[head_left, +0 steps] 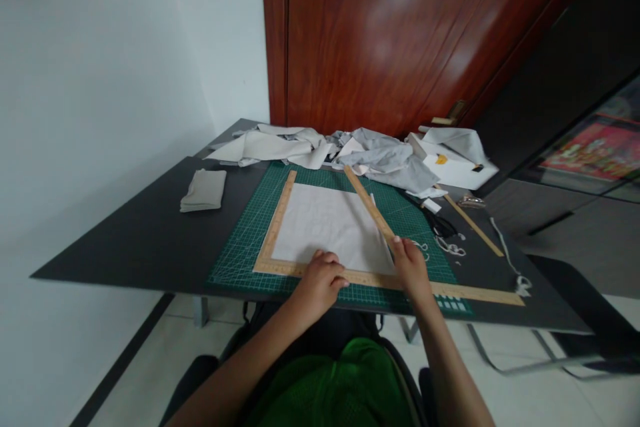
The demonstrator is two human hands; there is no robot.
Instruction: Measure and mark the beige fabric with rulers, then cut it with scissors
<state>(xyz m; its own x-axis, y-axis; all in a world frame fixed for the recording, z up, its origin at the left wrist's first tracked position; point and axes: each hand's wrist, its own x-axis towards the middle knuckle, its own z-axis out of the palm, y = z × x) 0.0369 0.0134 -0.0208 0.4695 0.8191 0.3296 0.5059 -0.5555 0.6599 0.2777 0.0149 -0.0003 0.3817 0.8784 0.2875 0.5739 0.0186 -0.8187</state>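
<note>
- The left hand (pixel 320 283) lay with fingers bent over the long arm of a wooden L-square (pixel 373 278); whether it gripped the wood or only pressed on it, I could not tell.
- The right hand (pixel 411 263) was closed around the near end of a straight wooden ruler (pixel 370 205), which slanted away over the right side of a white fabric piece (pixel 323 227).
- That fabric was spread flat on a green cutting mat (pixel 240 250), inside the angle of the L-square, whose corner stood at the near left.
- The mat lay on a dark table (pixel 150 227).
- Left of the mat sat a folded cloth stack (pixel 204 190).
- Crumpled fabric scraps (pixel 380 153) ran along the far edge, beside a white box (pixel 450 163).
- Another wooden ruler (pixel 473 223) lay at the right.
</note>
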